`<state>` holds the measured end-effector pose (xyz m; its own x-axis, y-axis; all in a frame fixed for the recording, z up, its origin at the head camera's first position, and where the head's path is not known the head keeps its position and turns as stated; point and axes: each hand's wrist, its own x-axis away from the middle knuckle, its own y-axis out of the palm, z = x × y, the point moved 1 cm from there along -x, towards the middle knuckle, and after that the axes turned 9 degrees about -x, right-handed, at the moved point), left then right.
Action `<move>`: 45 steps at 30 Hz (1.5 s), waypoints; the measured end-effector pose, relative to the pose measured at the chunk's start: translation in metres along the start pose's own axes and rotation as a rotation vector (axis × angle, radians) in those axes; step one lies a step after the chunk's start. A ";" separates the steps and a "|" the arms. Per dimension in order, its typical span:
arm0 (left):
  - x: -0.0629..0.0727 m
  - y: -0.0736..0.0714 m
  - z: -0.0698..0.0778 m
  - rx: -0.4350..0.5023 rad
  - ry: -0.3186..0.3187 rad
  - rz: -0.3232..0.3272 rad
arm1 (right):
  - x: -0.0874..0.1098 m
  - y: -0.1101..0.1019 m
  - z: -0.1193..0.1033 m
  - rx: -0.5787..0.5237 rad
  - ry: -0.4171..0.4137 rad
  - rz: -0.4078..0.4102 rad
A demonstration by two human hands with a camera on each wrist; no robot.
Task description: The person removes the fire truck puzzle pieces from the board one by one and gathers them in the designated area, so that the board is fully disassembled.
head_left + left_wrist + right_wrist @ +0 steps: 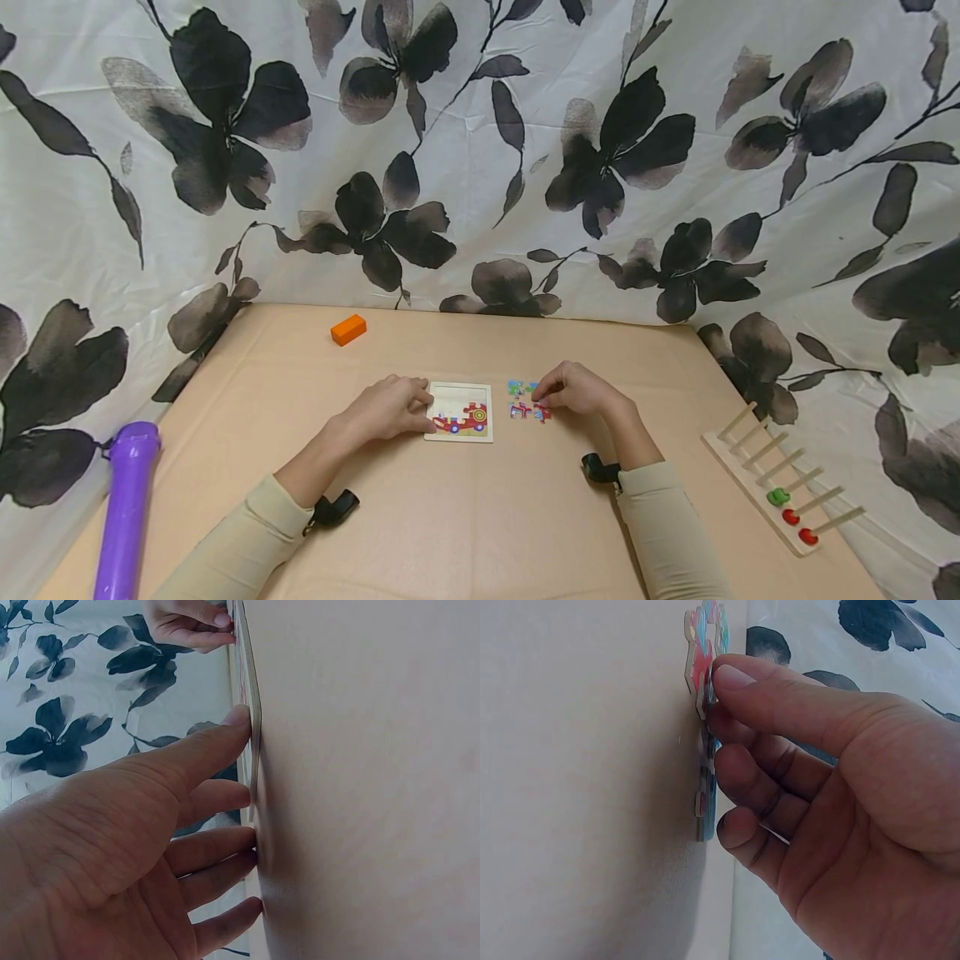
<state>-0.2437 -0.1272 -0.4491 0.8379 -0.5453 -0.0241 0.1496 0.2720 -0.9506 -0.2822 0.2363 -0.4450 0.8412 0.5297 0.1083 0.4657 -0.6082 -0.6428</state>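
Observation:
A small square puzzle tray (pixel 459 392) lies mid-table, with a red-and-yellow tractor picture filling its lower part. My left hand (pixel 392 407) rests at its left side. In the left wrist view the thumb (pixel 214 742) presses on the tray's edge, and the other fingers extend loosely down to the table. Right of the tray sit several colourful puzzle pieces (pixel 519 410). Over their right side, my right hand (pixel 581 389) pinches a puzzle piece (pixel 703 694) between thumb and index finger. The remaining fingers curl loosely beside the pieces, and the hand partly hides them.
An orange block (pixel 348 330) lies near the table's back edge. On the right stands a wooden peg board (pixel 757 479) with green and red beads on some pegs. A purple tube (pixel 129 508) is at the left edge. Floral cloth (pixel 480 183) hangs behind the table.

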 end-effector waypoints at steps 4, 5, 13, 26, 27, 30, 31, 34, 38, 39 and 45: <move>0.000 -0.001 0.001 -0.002 0.000 0.000 | 0.000 0.000 0.001 -0.010 0.006 -0.003; 0.000 -0.001 0.001 -0.002 0.001 0.000 | -0.001 0.001 0.001 -0.017 0.012 -0.005; 0.000 -0.001 0.000 -0.024 0.014 0.005 | -0.001 0.003 -0.002 -0.040 0.010 -0.017; 0.000 0.000 0.000 -0.017 0.012 0.005 | 0.002 -0.001 -0.010 -0.069 -0.036 0.107; 0.000 0.000 0.000 -0.018 0.013 0.006 | 0.002 -0.001 -0.012 -0.078 -0.040 0.125; 0.000 0.000 0.000 -0.023 0.013 0.007 | 0.001 -0.001 -0.018 -0.090 -0.073 0.168; 0.000 0.000 0.000 -0.021 0.012 0.007 | 0.001 0.000 -0.020 -0.096 -0.080 0.177; 0.001 0.000 0.000 -0.017 0.010 0.005 | 0.000 0.002 -0.026 -0.106 -0.103 0.199; 0.001 0.000 0.000 -0.012 0.007 0.005 | -0.003 0.005 -0.031 -0.088 -0.137 0.218; 0.001 0.000 0.000 -0.013 0.007 0.005 | -0.004 0.006 -0.032 -0.082 -0.147 0.221; 0.000 0.000 -0.001 -0.021 0.008 0.008 | -0.014 0.016 -0.033 -0.079 -0.151 0.230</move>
<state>-0.2440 -0.1277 -0.4495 0.8350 -0.5492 -0.0340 0.1316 0.2594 -0.9568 -0.2772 0.1993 -0.4315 0.8795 0.4512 -0.1515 0.2925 -0.7635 -0.5757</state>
